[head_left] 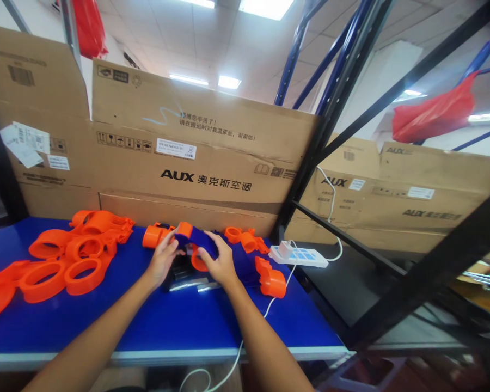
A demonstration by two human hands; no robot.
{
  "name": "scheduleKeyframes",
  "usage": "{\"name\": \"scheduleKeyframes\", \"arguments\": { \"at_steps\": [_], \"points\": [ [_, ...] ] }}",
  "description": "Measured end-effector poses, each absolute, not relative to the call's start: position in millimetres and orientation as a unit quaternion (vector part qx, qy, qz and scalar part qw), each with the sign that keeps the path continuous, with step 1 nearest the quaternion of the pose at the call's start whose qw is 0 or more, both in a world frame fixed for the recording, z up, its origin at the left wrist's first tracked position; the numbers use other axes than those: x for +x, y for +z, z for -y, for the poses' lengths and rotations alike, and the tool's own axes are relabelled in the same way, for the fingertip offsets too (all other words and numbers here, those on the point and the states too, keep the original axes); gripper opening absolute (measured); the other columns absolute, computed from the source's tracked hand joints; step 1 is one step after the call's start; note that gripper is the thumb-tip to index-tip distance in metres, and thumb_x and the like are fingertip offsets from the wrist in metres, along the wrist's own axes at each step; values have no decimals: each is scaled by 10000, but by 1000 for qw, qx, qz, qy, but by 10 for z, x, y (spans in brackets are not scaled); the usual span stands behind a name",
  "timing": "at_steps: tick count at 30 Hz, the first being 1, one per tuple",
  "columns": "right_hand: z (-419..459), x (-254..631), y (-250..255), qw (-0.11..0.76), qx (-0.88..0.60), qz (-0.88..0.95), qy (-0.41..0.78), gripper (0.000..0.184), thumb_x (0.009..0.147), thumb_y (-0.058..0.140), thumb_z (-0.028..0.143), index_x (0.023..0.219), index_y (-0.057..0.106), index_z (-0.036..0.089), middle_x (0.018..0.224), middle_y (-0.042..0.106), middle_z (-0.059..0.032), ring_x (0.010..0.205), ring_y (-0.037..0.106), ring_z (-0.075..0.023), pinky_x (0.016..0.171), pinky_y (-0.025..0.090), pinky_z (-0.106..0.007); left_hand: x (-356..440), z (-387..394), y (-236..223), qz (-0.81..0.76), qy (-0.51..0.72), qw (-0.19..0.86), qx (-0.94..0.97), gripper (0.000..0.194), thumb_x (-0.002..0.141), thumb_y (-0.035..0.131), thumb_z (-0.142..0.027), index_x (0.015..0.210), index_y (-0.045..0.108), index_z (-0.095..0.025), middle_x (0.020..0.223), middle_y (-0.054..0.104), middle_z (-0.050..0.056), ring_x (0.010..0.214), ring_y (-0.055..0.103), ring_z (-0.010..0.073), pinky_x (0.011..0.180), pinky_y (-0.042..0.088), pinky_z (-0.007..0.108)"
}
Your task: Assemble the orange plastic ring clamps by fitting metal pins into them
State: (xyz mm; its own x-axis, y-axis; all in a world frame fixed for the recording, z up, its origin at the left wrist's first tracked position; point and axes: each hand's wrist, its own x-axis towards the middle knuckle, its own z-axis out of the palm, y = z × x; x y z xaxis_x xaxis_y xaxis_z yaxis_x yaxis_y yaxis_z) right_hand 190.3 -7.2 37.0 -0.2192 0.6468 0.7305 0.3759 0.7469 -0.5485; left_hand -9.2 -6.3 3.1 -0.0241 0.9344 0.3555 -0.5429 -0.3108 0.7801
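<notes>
Above the middle of the blue tabletop (147, 326), both my hands are closed around an orange plastic ring piece (184, 229) with a dark blue band (204, 240). My left hand (163, 260) grips its left side, fingers partly hidden behind it. On the right side, my right hand (221, 261) has its thumb pressed against the band. Below the hands lie several dark items and silvery flat strips (188, 285), too blurred to name. Another orange ring piece (154, 236) sits just behind my left hand.
Several orange ring parts (81, 275) spread over the table's left. More orange pieces (271, 280) lie at the right, near a white power strip (300, 256) whose cable crosses the front edge. Cardboard (204, 152) walls the back; a dark metal rack post (310, 163) rises at right.
</notes>
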Motion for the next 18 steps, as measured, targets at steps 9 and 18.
{"name": "scheduleKeyframes", "arguments": {
  "at_steps": [9,18],
  "points": [
    [-80,1792,149,580,-354,642,354,562,965,386,684,772,576,191,735,608,-28,663,511,-165,588,425,-270,23,193,54,-177,575,558,571,773,740,844,-325,1450,551,-243,1460,572,130,1388,465,392,1161,350,517],
    [-27,1859,209,495,-420,712,267,739,997,124,697,666,560,200,606,574,-38,598,531,-172,542,385,-267,23,147,37,-237,661,537,466,589,709,829,-410,1245,681,-216,1229,712,111,1195,637,345,1031,490,444]
  ]
}}
